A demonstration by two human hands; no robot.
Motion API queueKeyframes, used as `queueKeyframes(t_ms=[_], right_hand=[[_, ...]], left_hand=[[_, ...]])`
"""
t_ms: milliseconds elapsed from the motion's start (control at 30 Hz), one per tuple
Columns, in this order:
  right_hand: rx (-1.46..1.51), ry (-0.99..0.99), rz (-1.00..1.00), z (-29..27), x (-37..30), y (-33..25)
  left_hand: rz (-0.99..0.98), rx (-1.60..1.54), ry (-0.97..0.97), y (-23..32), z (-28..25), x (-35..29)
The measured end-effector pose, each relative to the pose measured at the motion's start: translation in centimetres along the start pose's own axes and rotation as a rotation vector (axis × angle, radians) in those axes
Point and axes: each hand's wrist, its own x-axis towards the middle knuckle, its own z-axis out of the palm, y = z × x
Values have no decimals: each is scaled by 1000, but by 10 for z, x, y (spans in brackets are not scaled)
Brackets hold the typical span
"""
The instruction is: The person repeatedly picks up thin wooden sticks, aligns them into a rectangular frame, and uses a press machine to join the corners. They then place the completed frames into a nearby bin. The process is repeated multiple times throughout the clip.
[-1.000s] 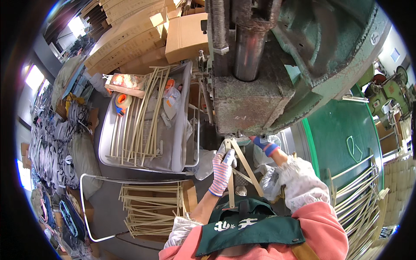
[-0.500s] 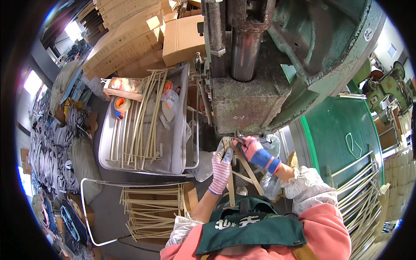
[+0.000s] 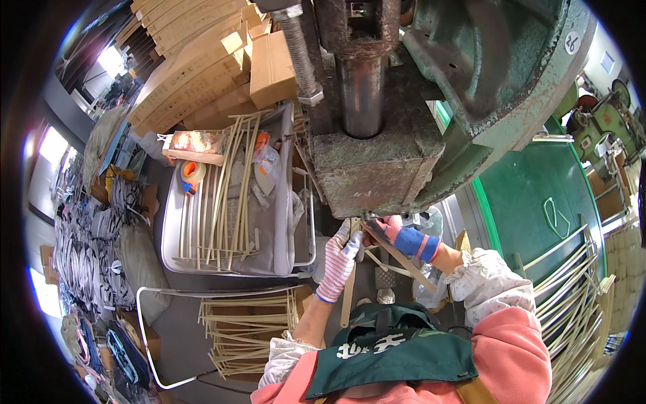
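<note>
My left hand (image 3: 338, 264), in a striped knit glove with pale fingertips, pinches the upper part of a flat light wooden strip (image 3: 348, 299) that hangs down toward my apron. My right hand (image 3: 402, 239), in a pink and blue glove, is closed at the upper end of a second, darker-looking flat strip (image 3: 412, 266), which slants down to the right. The strips' upper ends meet close below the block (image 3: 370, 178) of a big green press (image 3: 457, 141). My fingers and the block partly hide that meeting point.
At left stands a white bin (image 3: 286, 236) with thin sticks, a tape roll (image 3: 193, 174) and plastic bags. Bundled sticks (image 3: 249, 330) lie below it. On the right is a green table (image 3: 531, 188) beside more sticks (image 3: 572, 316). Cardboard boxes (image 3: 272, 67) are stacked behind.
The strip at my right hand has swung outward to the right, and my right hand has shifted slightly right. The left strip's lower end has moved a little left. The whole view has shifted.
</note>
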Motion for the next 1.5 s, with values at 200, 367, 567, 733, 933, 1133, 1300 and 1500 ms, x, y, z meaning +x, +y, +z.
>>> queueKeyframes(t_ms=[200,367,567,733,933,1133,1300,1500], right_hand=[[-45,-130,-37,-10,8,0],[91,-250,-173,-16,13,10],[190,-399,-219,-22,12,15],[281,-350,-196,-21,9,13],[324,-193,46,-19,7,12],[-95,71,-286,-6,1,10],[-550,212,-357,-12,-46,23],[36,30,163,10,-106,29]], left_hand=[[29,200,-15,12,4,-3],[33,197,-45,19,3,-1],[34,326,-117,27,-2,3],[5,288,-167,29,-5,7],[-32,469,-251,34,-15,10],[-36,376,-235,13,-17,19],[286,829,-107,-5,-31,-7],[-137,520,-150,8,-65,-78]])
